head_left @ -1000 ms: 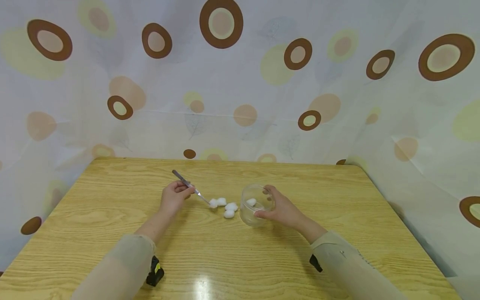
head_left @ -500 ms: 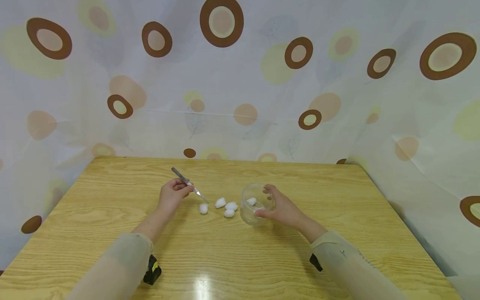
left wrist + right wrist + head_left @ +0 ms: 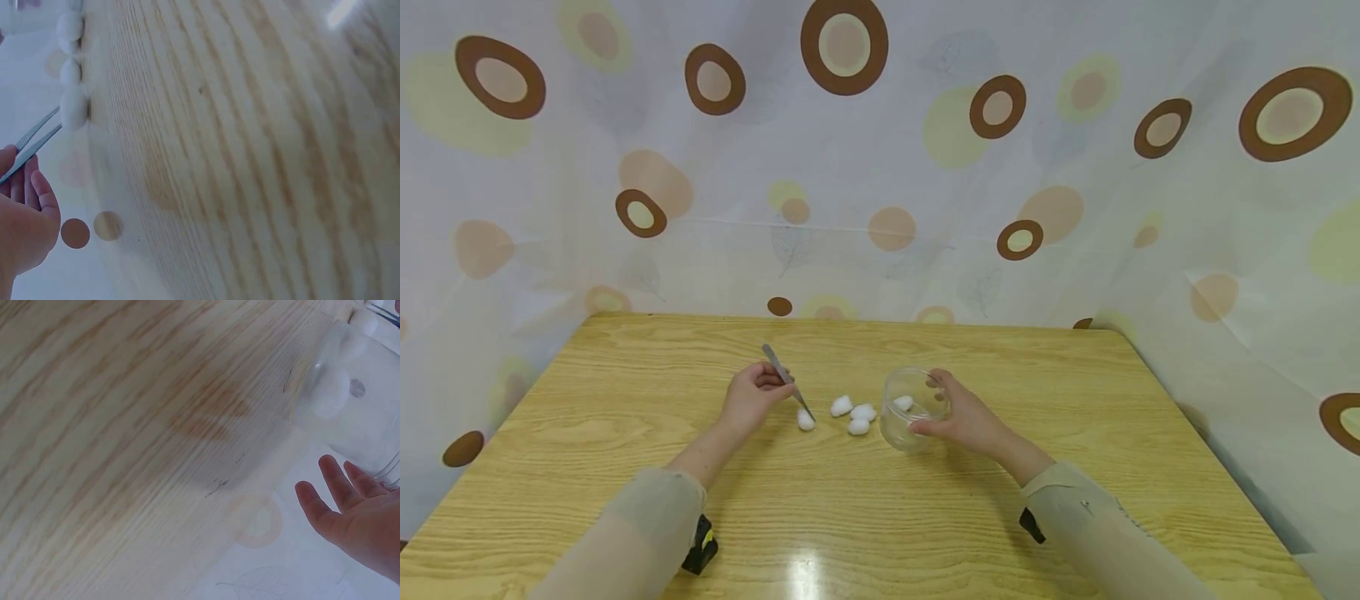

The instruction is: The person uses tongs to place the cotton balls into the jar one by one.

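Metal tweezers (image 3: 779,364) are pinched between the thumb and fingers of my left hand (image 3: 751,398), slanting down to the right. Their tips are right at a white cotton ball (image 3: 805,421) on the table. In the left wrist view the two tweezer arms (image 3: 39,139) are spread apart beside a cotton ball (image 3: 74,107). Thumb in front and fingers behind, my right hand (image 3: 972,421) grips a clear round jar (image 3: 901,435) that stands slightly tilted. Through its wall a white cotton ball (image 3: 903,403) shows; in the right wrist view the jar (image 3: 375,419) looks transparent, with white shapes visible through it.
Between the tweezers and the jar lie several more cotton balls (image 3: 862,412) in a loose cluster. The wooden table (image 3: 880,517) ends at a patterned curtain (image 3: 955,275) behind and on the right. A black device (image 3: 700,546) sits at the left wrist.
The tweezers came away from the leftmost cotton ball, which now lies apart, left of the cluster. They then shifted to its right side, standing steeper. My right hand and the jar stayed put.
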Motion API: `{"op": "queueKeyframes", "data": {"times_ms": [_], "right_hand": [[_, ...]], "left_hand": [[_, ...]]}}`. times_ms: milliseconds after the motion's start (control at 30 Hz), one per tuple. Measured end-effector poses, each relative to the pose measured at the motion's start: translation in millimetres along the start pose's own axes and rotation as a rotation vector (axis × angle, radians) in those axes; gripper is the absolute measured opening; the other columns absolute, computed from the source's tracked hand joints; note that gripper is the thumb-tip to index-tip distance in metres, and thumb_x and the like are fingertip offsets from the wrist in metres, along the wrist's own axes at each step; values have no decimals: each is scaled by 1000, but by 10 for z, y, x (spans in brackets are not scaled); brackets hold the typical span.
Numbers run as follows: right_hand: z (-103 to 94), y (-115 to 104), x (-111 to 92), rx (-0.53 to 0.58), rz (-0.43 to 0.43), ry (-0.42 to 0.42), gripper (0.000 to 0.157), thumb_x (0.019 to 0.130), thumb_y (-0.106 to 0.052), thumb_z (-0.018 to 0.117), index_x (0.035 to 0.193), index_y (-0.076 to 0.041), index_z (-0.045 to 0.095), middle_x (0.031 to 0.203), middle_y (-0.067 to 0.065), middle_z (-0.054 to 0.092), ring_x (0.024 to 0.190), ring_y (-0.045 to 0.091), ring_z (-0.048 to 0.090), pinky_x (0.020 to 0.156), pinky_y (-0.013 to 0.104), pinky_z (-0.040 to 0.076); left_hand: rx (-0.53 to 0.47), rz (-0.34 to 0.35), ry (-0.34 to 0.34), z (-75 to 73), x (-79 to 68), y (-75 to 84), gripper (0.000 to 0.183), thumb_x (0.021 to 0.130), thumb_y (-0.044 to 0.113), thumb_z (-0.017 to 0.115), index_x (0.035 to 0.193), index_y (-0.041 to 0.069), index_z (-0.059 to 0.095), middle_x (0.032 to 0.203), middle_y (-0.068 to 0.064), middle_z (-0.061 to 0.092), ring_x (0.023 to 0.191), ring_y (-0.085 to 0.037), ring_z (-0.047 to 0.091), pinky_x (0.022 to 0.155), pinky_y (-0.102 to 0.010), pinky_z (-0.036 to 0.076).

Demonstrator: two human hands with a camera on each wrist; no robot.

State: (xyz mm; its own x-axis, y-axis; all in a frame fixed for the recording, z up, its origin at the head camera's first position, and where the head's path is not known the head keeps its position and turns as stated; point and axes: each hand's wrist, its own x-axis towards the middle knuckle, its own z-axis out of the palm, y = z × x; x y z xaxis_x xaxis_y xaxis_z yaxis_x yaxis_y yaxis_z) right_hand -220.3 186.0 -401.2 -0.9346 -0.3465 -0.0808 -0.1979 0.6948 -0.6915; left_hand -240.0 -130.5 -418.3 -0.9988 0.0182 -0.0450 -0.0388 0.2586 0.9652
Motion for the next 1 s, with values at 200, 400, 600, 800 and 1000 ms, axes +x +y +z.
{"op": "queueKeyframes", "data": {"times_ms": [200, 400, 600, 800, 1000], "right_hand": [[5, -5, -3, -3, 0, 7, 92, 78, -45, 71, 143, -4, 22, 145, 17, 37, 130, 39, 40, 97, 52, 43], [1, -6, -4, -5, -4, 13, 89, 78, -43, 72, 142, -4, 23, 144, 18, 37, 129, 39, 40, 97, 52, 44], [-1, -5, -2, 3, 1, 14, 89, 78, -43, 72, 142, -4, 24, 144, 18, 37, 129, 39, 40, 96, 51, 44], [-1, -8, -7, -6, 2, 10, 89, 79, -43, 71, 142, -5, 23, 145, 17, 37, 129, 39, 40, 97, 52, 43], [1, -16, -13, -5, -2, 6, 89, 79, -44, 71, 142, -5, 23, 145, 18, 37, 129, 39, 40, 97, 52, 43]], "left_hand": [[-10, -10, 23, -6, 9, -32, 31, 87, 8, 63, 113, -6, 54, 115, -22, 61, 83, 0, 61, 80, -18, 53], [-22, -22, 41, -50, -7, 40, 33, 87, 10, 64, 114, -4, 54, 112, -16, 63, 81, 3, 59, 79, -13, 51], [-49, -1, 43, -127, -43, 76, 35, 86, 10, 65, 115, -6, 52, 110, -13, 63, 80, 6, 58, 78, -11, 50], [-46, 6, 4, -186, -73, 24, 37, 86, 6, 63, 118, -8, 50, 113, -17, 61, 77, 8, 57, 76, -10, 49], [7, 35, -26, -168, -94, -6, 35, 86, 7, 64, 115, -8, 52, 110, -18, 61, 79, 3, 58, 75, -12, 50]]}}
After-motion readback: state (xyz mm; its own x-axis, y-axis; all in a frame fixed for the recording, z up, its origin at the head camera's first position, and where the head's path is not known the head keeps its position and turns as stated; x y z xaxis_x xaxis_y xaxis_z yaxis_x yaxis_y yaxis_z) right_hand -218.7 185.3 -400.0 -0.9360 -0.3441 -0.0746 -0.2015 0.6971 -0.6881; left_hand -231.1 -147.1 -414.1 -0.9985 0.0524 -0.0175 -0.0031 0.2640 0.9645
